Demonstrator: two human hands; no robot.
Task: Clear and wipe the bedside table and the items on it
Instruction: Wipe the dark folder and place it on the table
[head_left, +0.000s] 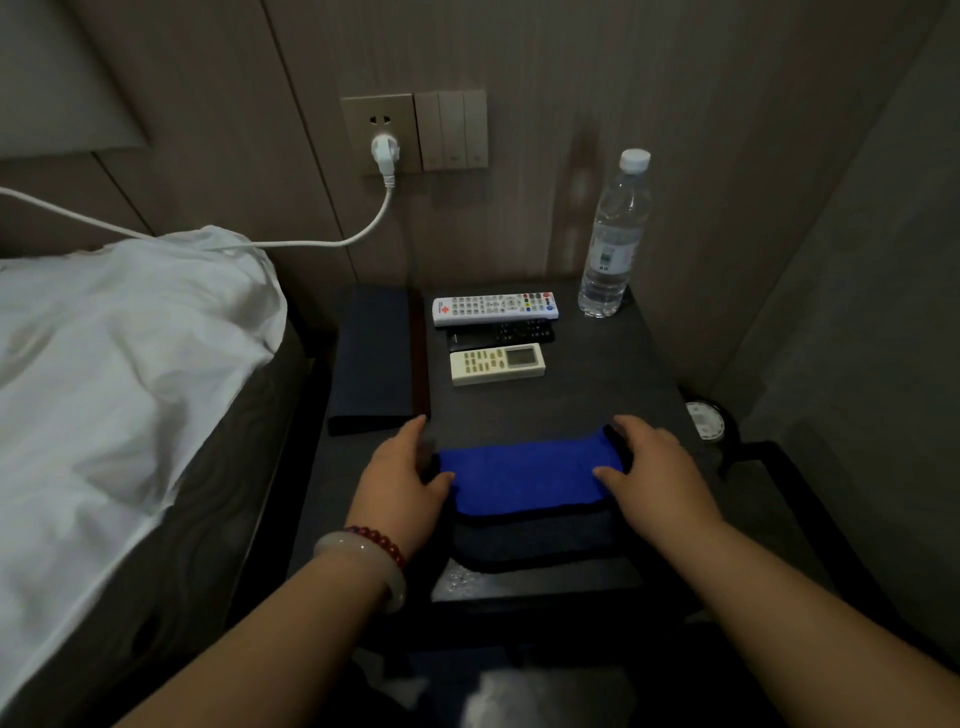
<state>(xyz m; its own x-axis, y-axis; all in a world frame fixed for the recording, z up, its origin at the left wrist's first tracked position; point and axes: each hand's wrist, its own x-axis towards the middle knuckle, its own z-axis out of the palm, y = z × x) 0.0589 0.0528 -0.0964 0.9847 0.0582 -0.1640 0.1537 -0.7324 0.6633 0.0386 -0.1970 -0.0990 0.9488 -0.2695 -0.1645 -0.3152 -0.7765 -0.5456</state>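
A folded blue cloth (524, 478) lies near the front edge of the dark bedside table (613, 374). My left hand (400, 483) grips its left end and my right hand (654, 473) grips its right end, thumbs on top. Behind the cloth lie three remotes in a row: a white one (494, 307), a black one (501, 332) and a cream one with a screen (497, 364). A dark folder (371, 358) rests along the table's left side. A clear water bottle (613, 239) stands upright at the back right corner.
The bed with a white sheet (119, 364) is close on the left. A white plug and cable (385, 156) run from the wall socket over the bed. A small round white object (704, 420) sits low beside the table's right edge. Walls close in behind and to the right.
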